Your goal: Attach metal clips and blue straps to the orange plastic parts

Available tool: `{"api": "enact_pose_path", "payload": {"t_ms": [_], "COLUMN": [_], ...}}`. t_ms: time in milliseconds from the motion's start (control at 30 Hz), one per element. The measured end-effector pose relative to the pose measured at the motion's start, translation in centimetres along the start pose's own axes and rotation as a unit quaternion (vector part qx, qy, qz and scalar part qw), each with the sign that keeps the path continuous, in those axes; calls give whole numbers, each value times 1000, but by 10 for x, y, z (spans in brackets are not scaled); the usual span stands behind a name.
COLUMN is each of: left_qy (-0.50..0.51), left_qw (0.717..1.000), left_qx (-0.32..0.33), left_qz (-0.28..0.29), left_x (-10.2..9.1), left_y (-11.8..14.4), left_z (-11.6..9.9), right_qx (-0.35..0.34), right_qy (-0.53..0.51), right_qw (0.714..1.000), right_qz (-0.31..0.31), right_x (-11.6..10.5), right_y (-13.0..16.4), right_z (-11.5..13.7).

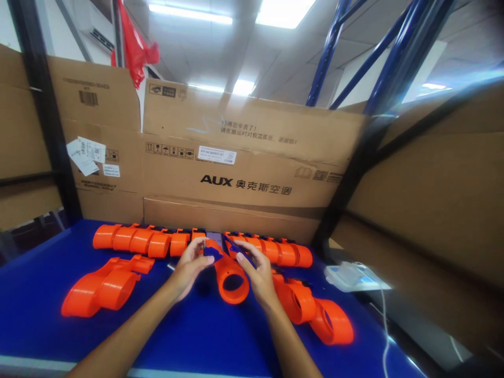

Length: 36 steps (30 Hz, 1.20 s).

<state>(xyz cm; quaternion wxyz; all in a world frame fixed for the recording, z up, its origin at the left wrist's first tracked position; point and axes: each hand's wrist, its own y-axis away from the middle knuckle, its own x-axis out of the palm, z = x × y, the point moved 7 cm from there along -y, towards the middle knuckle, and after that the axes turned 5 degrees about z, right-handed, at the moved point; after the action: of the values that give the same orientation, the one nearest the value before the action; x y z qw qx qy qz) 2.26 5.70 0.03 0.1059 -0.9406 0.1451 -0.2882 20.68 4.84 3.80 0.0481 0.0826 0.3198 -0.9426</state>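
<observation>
In the middle of the head view, my left hand (196,266) is closed on the narrow upper end of an orange plastic ring part (220,273), its wide round opening hanging down and toward me. A small blue piece (213,254) sits on that upper end, under my left thumb. My right hand (255,264) pinches a slim dark-blue plastic piece (235,245) between thumb and fingers, just right of the orange part. Whether the slim piece touches the orange part I cannot tell. Behind my hands lies a phone-like grey screen (214,238).
Similar orange ring parts with dark fittings line the back of the blue table (177,336). More orange parts lie left (102,286) and right (315,307). A clear plastic box (352,277) and white cable (385,315) are at the right edge. Cardboard (236,210) walls the back.
</observation>
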Motion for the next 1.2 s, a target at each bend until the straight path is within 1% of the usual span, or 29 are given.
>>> {"api": "enact_pose_path", "payload": {"t_ms": [100,167,500,600,733,800,867,933,1033,1133,1200], "left_qy": [-12,-20,-35,-38,-32,-33,-40,-53,-83,-135,-175], "left_qw": [1000,1000,999,999,999,998,997,996,992,984,977], "left_qx": [9,10,13,14,7,7,10,22,51,73,86], "left_qz": [-14,-22,-14,1,38,54,65,64,75,96,84], "left_x": [-2,-3,0,0,-2,-2,-2,-1,3,8,5], "left_y": [0,0,0,1,1,0,0,1,2,2,-1], "left_z": [-1,-2,-4,-6,-7,-6,-6,-8,-13,-13,-11], "right_qx": [-13,-13,4,13,52,56,38,18,-26,-91,-128], "right_qy": [28,37,33,5,-33,-36,-24,3,86,190,250], "right_qw": [999,998,998,998,990,988,990,992,990,972,955], "right_qz": [35,47,49,67,129,143,134,125,111,99,97], "right_x": [4,7,10,12,21,22,21,20,18,15,15], "right_y": [0,0,1,1,5,7,7,8,8,9,10], "right_z": [1,-1,-4,-5,-8,-7,-3,0,5,12,14]}}
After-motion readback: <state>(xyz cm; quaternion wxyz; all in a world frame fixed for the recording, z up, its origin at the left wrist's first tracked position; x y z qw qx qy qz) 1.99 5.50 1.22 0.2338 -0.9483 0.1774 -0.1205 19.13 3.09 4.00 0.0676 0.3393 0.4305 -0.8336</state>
